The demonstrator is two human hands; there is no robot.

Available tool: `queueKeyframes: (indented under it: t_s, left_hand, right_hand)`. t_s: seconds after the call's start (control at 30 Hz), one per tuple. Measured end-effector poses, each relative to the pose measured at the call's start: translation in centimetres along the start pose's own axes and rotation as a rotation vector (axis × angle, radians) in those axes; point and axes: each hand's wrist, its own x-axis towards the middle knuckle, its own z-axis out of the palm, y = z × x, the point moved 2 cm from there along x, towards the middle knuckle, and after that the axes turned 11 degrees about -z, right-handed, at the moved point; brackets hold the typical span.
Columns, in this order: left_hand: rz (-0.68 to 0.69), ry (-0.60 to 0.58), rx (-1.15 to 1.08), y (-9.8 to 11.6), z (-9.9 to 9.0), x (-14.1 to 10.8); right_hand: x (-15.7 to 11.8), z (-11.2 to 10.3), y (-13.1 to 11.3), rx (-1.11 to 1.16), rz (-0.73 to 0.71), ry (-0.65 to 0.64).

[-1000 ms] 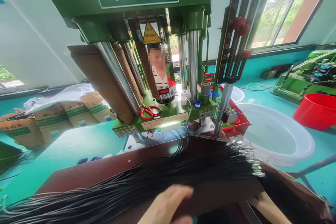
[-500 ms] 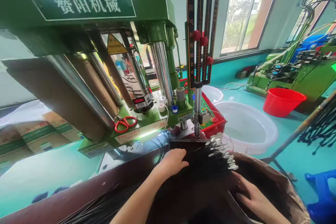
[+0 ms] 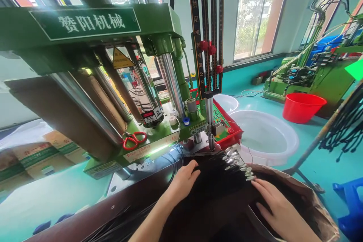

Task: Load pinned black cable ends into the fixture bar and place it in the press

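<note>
A thick bundle of thin black cables lies across the dark brown table, with silver metal ends fanned out at its right. My left hand rests on the left side of the bundle, thumb apart from the fingers; the lower fingers are partly hidden against the black. My right hand is at the other side, its fingers stretched out and the fingertips touching the nearest metal ends. Its thumb stays apart, lower down.
A green press machine stands ahead, red-handled scissors on its bed. Beside it is a red control box. White tubs and a red bucket stand on the floor. Brown paper edges a container at right.
The view has tilted up and shifted slightly right. My right hand has moved up to the metal ends, its fingers straighter. My left hand stays at the bundle's left side.
</note>
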Motion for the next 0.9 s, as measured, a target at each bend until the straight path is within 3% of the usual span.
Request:
queueKeyframes:
  t_s: [0.1, 0.2, 0.27, 0.37, 0.43, 0.5, 0.67, 0.9]
  left_hand:
    - [-0.025, -0.116, -0.215, -0.7, 0.5, 1.0]
    - [-0.037, -0.212, -0.366, -0.7, 0.7, 1.0]
    - [-0.035, -0.287, -0.436, -0.5, 0.6, 0.4]
    - [-0.013, -0.323, -0.456, -0.1, 0.6, -0.5]
    - [0.019, -0.289, -0.416, 0.0, 0.7, -0.8]
    - [0.042, -0.285, -0.375, 0.2, 0.9, -0.9]
    - [0.047, -0.369, -0.434, 2.0, 0.8, -0.5]
    - [0.049, -0.403, -0.543, 4.9, 0.3, 0.3]
  right_hand:
    - [1.0, 1.1, -3.5, 0.449, 0.073, 0.055]
    - [3.1, 4.7, -7.0, 1.292, 0.253, -0.051]
    - [5.2, 7.0, -8.2, 1.714, 0.350, -0.085]
    - [8.8, 7.6, -8.4, 1.945, 0.306, 0.131]
    - [10.3, 6.1, -8.6, 1.918, 0.198, 0.285]
    - [10.9, 4.0, -9.4, 1.819, 0.096, 0.326]
    - [10.3, 1.0, -11.2, 1.503, -0.044, 0.170]
    - [9.4, 0.9, -8.1, 0.943, 0.023, 0.083]
